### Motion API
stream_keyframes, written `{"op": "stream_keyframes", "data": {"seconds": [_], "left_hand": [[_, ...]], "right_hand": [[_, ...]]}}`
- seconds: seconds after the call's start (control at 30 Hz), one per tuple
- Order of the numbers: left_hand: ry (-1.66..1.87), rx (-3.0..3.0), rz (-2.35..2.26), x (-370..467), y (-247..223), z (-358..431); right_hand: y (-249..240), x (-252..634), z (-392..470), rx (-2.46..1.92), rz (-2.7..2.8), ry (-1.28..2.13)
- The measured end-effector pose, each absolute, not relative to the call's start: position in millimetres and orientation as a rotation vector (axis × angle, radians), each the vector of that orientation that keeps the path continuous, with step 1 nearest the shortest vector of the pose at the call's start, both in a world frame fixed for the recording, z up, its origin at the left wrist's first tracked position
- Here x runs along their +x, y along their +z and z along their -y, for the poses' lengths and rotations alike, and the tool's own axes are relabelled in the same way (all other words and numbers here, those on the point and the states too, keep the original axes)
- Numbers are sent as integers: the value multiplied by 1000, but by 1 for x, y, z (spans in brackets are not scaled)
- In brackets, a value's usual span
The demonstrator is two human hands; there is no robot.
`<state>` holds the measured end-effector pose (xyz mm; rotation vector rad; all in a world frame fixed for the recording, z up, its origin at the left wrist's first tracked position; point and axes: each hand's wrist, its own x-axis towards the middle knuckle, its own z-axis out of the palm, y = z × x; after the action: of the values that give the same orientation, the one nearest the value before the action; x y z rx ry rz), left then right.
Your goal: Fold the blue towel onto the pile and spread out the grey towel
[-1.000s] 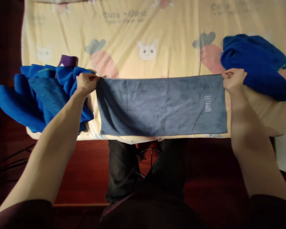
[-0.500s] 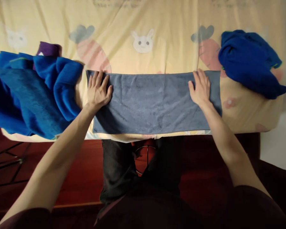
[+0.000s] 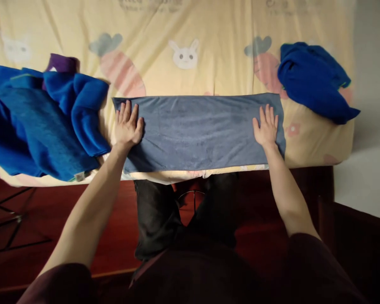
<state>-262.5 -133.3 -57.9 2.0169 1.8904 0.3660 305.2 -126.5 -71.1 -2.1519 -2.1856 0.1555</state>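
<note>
A grey-blue towel lies spread lengthwise along the near edge of the bed, with slight wrinkles in it. My left hand rests flat on its left end, fingers apart and pointing away from me. At the right end, my right hand lies palm down on the cloth with its fingers spread. Neither hand grips anything.
The yellow sheet has rabbit and carrot prints. A heap of blue cloths lies at the left, beside a purple cloth. A crumpled blue cloth is at the right. Below left stands a thin metal frame.
Both hands have slid nearer to me over the towel and remain flat on it. The view has shifted slightly, so the blue cloth at the right appears further left.
</note>
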Motion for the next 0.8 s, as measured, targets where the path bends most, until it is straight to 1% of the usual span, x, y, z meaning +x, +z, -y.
{"op": "stream_keyframes", "data": {"seconds": [0.1, 0.27, 0.37, 0.47, 0.57, 0.7, 0.8], "left_hand": [[388, 2000, -1895, -263, -55, 148], [400, 2061, -1886, -252, -58, 214], [420, 2032, -1956, -261, -68, 251], [436, 2001, -2009, -282, -71, 277], [406, 1986, -2048, -294, -67, 298], [460, 2072, -2050, -284, -53, 297], [502, 2205, -1934, -272, -46, 255]], "right_hand": [[-68, 317, 140, -2248, 2079, 108], [-67, 295, 200, -2112, 2232, 122], [-72, 300, 238, -2248, 2147, 145], [-70, 320, 252, -2379, 2026, 164], [-63, 327, 252, -2378, 1974, 191], [-55, 287, 255, -2268, 1957, 41], [-57, 232, 268, -2091, 2092, 16]]}}
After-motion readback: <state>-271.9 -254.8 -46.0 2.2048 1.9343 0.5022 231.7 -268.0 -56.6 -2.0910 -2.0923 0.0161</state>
